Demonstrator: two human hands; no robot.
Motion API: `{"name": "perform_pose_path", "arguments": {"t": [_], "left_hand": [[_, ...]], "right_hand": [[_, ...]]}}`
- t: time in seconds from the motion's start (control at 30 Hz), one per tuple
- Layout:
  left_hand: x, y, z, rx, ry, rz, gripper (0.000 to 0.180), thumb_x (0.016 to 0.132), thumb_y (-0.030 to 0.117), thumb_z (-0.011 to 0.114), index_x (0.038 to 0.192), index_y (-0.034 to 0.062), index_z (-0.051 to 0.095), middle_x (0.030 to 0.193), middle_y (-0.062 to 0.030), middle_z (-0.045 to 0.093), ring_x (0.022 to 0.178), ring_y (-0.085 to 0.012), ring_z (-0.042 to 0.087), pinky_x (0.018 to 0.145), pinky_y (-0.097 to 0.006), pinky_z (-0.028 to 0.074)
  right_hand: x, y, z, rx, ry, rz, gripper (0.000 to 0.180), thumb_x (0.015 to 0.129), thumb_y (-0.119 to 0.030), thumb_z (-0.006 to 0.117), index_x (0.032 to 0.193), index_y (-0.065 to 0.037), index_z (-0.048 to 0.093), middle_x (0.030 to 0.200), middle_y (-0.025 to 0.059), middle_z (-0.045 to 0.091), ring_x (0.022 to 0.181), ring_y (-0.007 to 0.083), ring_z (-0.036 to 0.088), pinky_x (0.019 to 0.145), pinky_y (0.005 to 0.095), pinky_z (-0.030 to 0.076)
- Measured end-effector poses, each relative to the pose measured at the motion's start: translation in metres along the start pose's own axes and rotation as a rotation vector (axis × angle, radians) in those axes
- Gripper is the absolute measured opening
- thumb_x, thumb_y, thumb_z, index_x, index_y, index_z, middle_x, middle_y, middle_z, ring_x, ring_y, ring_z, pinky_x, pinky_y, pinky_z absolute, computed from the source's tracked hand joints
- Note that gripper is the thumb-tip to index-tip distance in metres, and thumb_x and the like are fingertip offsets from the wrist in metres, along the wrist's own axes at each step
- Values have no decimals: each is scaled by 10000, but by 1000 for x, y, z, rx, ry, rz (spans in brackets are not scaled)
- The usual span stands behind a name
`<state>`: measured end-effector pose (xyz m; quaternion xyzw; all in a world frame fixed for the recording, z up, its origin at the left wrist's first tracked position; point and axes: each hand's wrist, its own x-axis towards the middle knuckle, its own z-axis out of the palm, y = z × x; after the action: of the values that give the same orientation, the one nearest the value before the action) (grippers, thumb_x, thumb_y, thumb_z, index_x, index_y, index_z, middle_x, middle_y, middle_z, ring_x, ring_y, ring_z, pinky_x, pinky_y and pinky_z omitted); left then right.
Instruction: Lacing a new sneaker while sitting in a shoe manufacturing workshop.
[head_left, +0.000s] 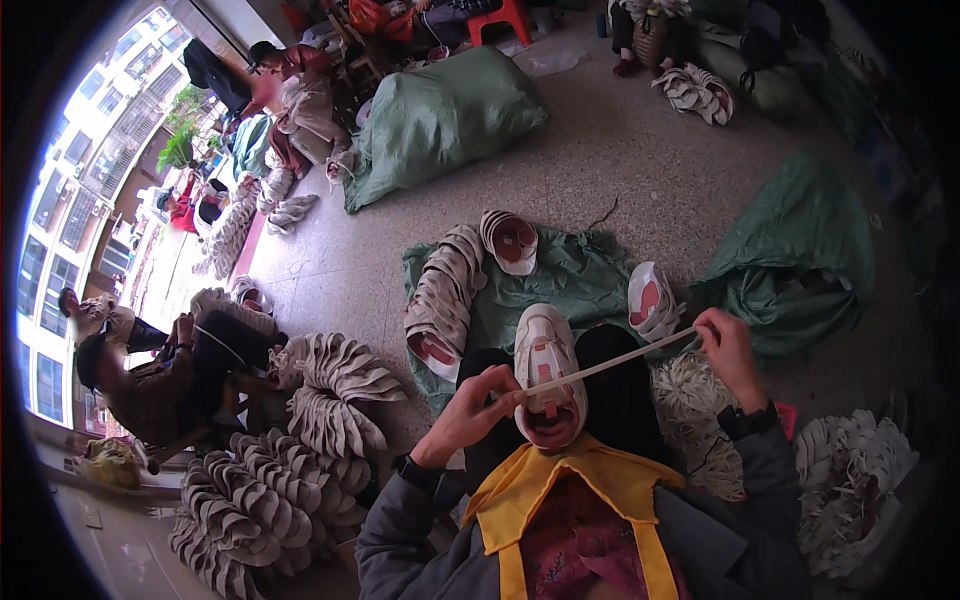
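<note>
A white shoe upper (543,335) with pink patches rests between my knees, its toe pointing away and its opening toward me. Across it stretches a pale flat shoelace (625,355), pulled nearly straight between both hands. My left hand (472,412) is closed, pinching one part of the lace at the left side of the shoe. Farther right and a little higher, my right hand (732,358) pinches the other part. Whether the lace passes through any eyelet is too small to tell.
Shoe uppers (445,290) lie stacked on a green sheet (570,275). A loose heap of laces (690,385) sits beside my right knee. Stacked uppers (250,500) stand at the lower left, near a seated person (160,395). Green sacks (455,120) lie farther off.
</note>
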<state>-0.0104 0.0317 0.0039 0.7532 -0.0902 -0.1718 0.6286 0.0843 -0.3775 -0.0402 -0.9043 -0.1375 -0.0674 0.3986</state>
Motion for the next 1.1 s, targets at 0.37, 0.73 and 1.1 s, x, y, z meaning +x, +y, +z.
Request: {"name": "perform_pose_path", "arguments": {"t": [0.37,0.73,1.1], "left_hand": [[16,-21,22,-107,-56,-9,154,1049,156,594,990,14,586,938,-39,691,797,-72,578,694,-243,482],[12,-9,49,72,93,46,136,926,98,718,917,-13,639,803,-108,626,721,-222,654,674,-331,510],[15,-48,38,325,437,17,260,815,42,748,931,18,517,745,-76,512,580,-181,527,557,-327,448]], "right_hand": [[-5,61,16,-632,-11,140,77,842,28,649,913,-2,640,865,208,666,877,467,623,742,533,494],[-15,-124,87,665,-648,-11,222,956,11,634,1177,0,649,939,49,708,778,79,662,709,237,566],[-6,-109,123,374,-412,-323,142,838,31,726,964,-2,670,923,104,686,849,268,691,750,345,547]]}}
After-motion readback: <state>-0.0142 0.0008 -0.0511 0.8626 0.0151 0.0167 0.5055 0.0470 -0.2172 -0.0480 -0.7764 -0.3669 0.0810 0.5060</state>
